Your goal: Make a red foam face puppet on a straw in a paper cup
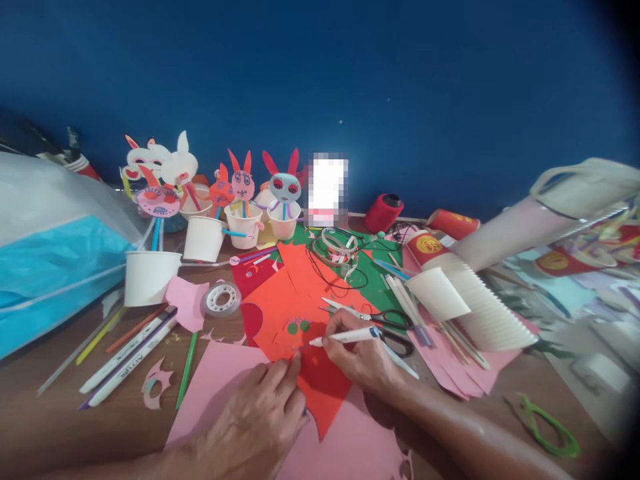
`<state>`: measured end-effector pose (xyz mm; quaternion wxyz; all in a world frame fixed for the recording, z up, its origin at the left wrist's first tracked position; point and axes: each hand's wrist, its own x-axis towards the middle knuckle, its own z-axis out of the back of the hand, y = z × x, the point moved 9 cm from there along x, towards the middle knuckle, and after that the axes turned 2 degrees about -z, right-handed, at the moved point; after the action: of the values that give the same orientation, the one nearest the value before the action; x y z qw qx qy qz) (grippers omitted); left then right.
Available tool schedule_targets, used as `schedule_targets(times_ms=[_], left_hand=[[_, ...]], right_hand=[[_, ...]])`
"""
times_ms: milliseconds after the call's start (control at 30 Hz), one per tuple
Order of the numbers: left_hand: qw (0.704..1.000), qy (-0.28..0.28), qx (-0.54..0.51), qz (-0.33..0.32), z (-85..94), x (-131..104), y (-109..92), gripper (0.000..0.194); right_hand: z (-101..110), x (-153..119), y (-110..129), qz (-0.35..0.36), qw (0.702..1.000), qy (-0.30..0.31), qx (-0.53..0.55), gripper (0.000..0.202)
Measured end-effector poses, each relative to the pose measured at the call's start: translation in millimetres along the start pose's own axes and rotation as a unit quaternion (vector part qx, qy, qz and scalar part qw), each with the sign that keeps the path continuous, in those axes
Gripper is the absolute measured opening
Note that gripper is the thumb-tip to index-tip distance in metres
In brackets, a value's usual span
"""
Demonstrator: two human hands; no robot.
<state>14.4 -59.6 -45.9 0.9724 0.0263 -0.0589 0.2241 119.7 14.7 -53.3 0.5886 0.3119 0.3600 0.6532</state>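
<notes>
My right hand (357, 357) is closed around a white marker (353, 335), its tip down at the orange paper (325, 393). On that paper is a drawn face with two round green eyes (299, 327) and short lashes above them. My left hand (257, 410) lies with its fingers stretched out on the lower left of the orange paper and on a pink sheet (210, 373). A pair of scissors (387, 320) with black handles rests just beyond my right hand, partly hidden by it. The left fingertips touch the paper close to the drawing.
Paper-face puppets (285, 189) stand in white cups (153, 277) at the back left. A tape roll (223, 300) and several markers (133, 360) lie to the left. At right are stacked paper cups (480, 303), pink sheets (453, 367) and a green loop (550, 427). A blue wall (320, 80) rises behind.
</notes>
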Motion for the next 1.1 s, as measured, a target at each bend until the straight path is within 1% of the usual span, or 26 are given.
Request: schedule_targets(times_ms=[167, 333, 533, 633, 733, 800, 900, 1100], left_hand=[[1.000, 0.006, -0.006, 0.000, -0.6, 0, 1, 0.010], [1.000, 0.014, -0.010, -0.004, -3.9, -1, -1, 0.009], [1.000, 0.022, -0.006, 0.010, -5.2, -2, 1, 0.011], [1.000, 0.023, -0.008, 0.013, -6.1, -2, 1, 0.011], [0.999, 0.034, -0.015, 0.009, -9.8, -3, 1, 0.012], [0.999, 0.028, -0.014, 0.007, -10.7, -3, 2, 0.013], [1.000, 0.007, -0.005, 0.023, -9.8, -4, 4, 0.016], [0.998, -0.030, 0.018, 0.050, -2.9, -4, 6, 0.021]], right_hand=[[0, 1, -4, 0.001, 1.000, -0.005, -0.007, 0.009], [-2, 0, -9, -0.009, 1.000, -0.011, 0.008, 0.009], [3, 1, -3, -0.003, 0.999, -0.014, 0.038, 0.008], [8, 0, -3, 0.003, 0.997, -0.034, 0.069, 0.007], [9, -1, -9, -0.002, 0.990, -0.060, 0.128, 0.008], [8, -2, -11, 0.004, 0.986, -0.076, 0.150, 0.010], [9, -5, -7, 0.024, 0.988, -0.085, 0.129, 0.011], [4, -10, 7, 0.056, 0.998, -0.038, 0.009, 0.011]])
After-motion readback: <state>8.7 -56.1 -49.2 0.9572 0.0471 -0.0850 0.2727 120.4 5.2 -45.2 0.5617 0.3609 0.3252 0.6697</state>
